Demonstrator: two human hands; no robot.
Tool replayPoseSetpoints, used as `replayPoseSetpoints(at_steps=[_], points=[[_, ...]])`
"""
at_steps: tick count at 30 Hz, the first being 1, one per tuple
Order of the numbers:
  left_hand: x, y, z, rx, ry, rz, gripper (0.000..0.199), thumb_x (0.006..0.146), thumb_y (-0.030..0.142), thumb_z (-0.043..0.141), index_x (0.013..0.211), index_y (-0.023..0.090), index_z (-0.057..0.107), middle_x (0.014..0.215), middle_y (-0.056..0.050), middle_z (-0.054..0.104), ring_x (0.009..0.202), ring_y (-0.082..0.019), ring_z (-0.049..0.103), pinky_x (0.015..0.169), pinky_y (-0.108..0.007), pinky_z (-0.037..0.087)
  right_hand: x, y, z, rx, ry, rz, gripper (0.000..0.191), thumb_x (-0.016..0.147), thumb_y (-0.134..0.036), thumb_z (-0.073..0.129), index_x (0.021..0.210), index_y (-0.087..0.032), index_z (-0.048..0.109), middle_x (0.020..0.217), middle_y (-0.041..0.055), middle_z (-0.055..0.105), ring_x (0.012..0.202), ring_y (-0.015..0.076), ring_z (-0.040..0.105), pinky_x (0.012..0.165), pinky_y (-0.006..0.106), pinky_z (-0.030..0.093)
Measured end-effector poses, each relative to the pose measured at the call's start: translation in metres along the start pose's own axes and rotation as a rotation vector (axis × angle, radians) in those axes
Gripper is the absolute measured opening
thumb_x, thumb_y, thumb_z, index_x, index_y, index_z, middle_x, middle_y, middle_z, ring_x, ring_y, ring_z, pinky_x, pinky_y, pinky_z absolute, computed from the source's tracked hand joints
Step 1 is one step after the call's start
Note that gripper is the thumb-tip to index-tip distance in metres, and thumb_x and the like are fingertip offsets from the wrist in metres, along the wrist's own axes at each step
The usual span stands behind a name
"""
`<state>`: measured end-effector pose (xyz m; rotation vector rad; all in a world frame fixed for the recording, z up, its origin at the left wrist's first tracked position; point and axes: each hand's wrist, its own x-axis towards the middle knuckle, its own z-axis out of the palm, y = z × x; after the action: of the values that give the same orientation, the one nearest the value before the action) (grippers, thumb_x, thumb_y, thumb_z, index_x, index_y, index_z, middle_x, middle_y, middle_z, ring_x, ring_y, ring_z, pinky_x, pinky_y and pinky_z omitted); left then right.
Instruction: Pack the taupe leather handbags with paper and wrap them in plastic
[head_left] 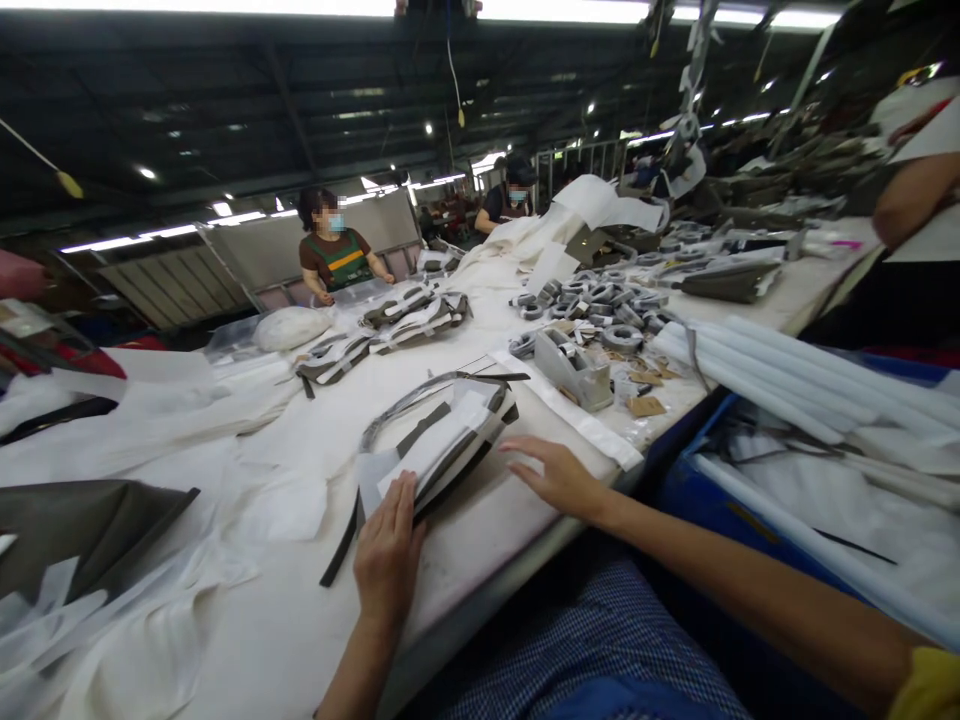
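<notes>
An olive-grey folded bag [459, 435] with white sheets wrapped over it lies on the white-covered table. A thin grey strap or handle curves out along its far side, and dark strips stick out at both ends. My left hand [388, 545] rests on the bag's near end, fingers stretched and lying flat on the white wrapping; its thumb is partly hidden. To the right of the bag, my right hand [559, 478] hovers over the table edge with fingers apart, holding nothing and not touching the bag.
Several rolls of grey strap [592, 300] are heaped by a grey tape dispenser [574, 370]. More wrapped bags [390, 335] lie farther back. At right stands a blue bin [686, 465] with white foam tubes [780, 375]. Co-workers [341, 260] stand across the table; another person's arm [915, 200] shows at right.
</notes>
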<state>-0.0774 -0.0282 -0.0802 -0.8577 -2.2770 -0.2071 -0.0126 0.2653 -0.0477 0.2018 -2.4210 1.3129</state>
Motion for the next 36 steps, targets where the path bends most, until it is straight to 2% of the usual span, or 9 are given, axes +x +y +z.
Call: replayPoseSetpoints(at_steps=[2, 4, 6, 8, 14, 18, 26, 31, 36], points=[[0.0, 0.0, 0.001, -0.004, 0.005, 0.008, 0.065, 0.097, 0.018, 0.047, 0.155, 0.022, 0.017, 0.149, -0.008, 0.045, 0.129, -0.024, 0.052, 0.105, -0.036, 0.043, 0.001, 0.029, -0.042, -0.282, 0.038, -0.033, 0.032, 0.094, -0.032, 0.05, 0.12, -0.022, 0.065, 0.132, 0.0088, 0.063, 0.125, 0.0245, 0.057, 0.113, 0.046, 0.041], [0.0, 0.0, 0.001, -0.008, 0.009, 0.003, 0.064, 0.098, 0.02, 0.047, 0.155, 0.022, 0.018, 0.148, -0.007, 0.046, 0.129, -0.023, 0.052, 0.105, -0.036, 0.043, 0.003, 0.058, -0.077, -0.492, 0.029, 0.019, 0.035, 0.094, -0.029, 0.048, 0.125, -0.019, 0.062, 0.137, 0.0126, 0.058, 0.129, 0.0278, 0.053, 0.113, 0.049, 0.04], [0.0, 0.001, 0.0, -0.004, 0.015, -0.005, 0.063, 0.098, 0.021, 0.046, 0.155, 0.022, 0.018, 0.148, -0.007, 0.046, 0.129, -0.023, 0.051, 0.106, -0.036, 0.043, 0.005, 0.081, -0.101, -0.576, -0.021, 0.056, 0.038, 0.092, -0.027, 0.052, 0.127, -0.016, 0.062, 0.137, 0.0164, 0.058, 0.129, 0.0315, 0.052, 0.112, 0.052, 0.04], [0.001, 0.001, -0.001, 0.009, 0.033, 0.006, 0.061, 0.098, 0.021, 0.044, 0.155, 0.022, 0.02, 0.148, -0.007, 0.047, 0.129, -0.023, 0.052, 0.105, -0.037, 0.044, 0.006, 0.095, -0.111, -0.592, -0.077, 0.053, 0.038, 0.089, -0.026, 0.057, 0.125, -0.015, 0.063, 0.132, 0.0166, 0.061, 0.126, 0.0324, 0.055, 0.11, 0.051, 0.043], [0.003, -0.01, 0.007, 0.099, 0.157, 0.12, 0.062, 0.096, 0.017, 0.04, 0.155, 0.022, 0.02, 0.141, -0.005, 0.055, 0.118, -0.021, 0.061, 0.094, -0.032, 0.052, 0.016, 0.096, -0.106, -0.687, -0.097, 0.01, 0.021, 0.092, -0.03, 0.056, 0.105, -0.023, 0.071, 0.112, 0.007, 0.072, 0.108, 0.0272, 0.064, 0.094, 0.042, 0.053], [0.006, -0.018, 0.013, 0.112, 0.196, 0.201, 0.066, 0.095, 0.014, 0.04, 0.156, 0.02, 0.015, 0.134, -0.005, 0.06, 0.116, -0.02, 0.062, 0.093, -0.03, 0.052, 0.027, 0.088, -0.108, -0.723, -0.092, 0.022, 0.03, 0.097, -0.036, 0.047, 0.092, -0.024, 0.074, 0.097, 0.0055, 0.074, 0.094, 0.0261, 0.068, 0.084, 0.04, 0.054], [0.003, -0.017, 0.015, 0.119, 0.174, 0.181, 0.061, 0.097, 0.017, 0.037, 0.155, 0.017, 0.017, 0.138, -0.006, 0.057, 0.117, -0.02, 0.061, 0.092, -0.031, 0.052, 0.038, 0.068, -0.114, -0.734, -0.03, 0.075, 0.034, 0.097, -0.036, 0.043, 0.099, -0.023, 0.074, 0.104, 0.0075, 0.075, 0.095, 0.0275, 0.069, 0.084, 0.04, 0.052], [0.0, -0.01, 0.013, 0.076, 0.138, 0.066, 0.059, 0.098, 0.019, 0.038, 0.155, 0.021, 0.021, 0.144, -0.005, 0.052, 0.122, -0.021, 0.058, 0.098, -0.034, 0.048, 0.023, 0.036, -0.089, -0.63, -0.038, 0.01, 0.032, 0.098, -0.039, 0.044, 0.1, -0.024, 0.072, 0.105, 0.0062, 0.074, 0.098, 0.0246, 0.068, 0.088, 0.037, 0.051], [-0.001, -0.004, 0.006, 0.024, 0.1, -0.002, 0.056, 0.1, 0.024, 0.043, 0.153, 0.021, 0.027, 0.145, -0.006, 0.05, 0.124, -0.022, 0.056, 0.102, -0.034, 0.044, -0.015, 0.0, -0.056, -0.456, -0.197, -0.002, 0.028, 0.098, -0.036, 0.047, 0.103, -0.025, 0.072, 0.105, 0.0052, 0.074, 0.099, 0.0225, 0.068, 0.091, 0.034, 0.05]])
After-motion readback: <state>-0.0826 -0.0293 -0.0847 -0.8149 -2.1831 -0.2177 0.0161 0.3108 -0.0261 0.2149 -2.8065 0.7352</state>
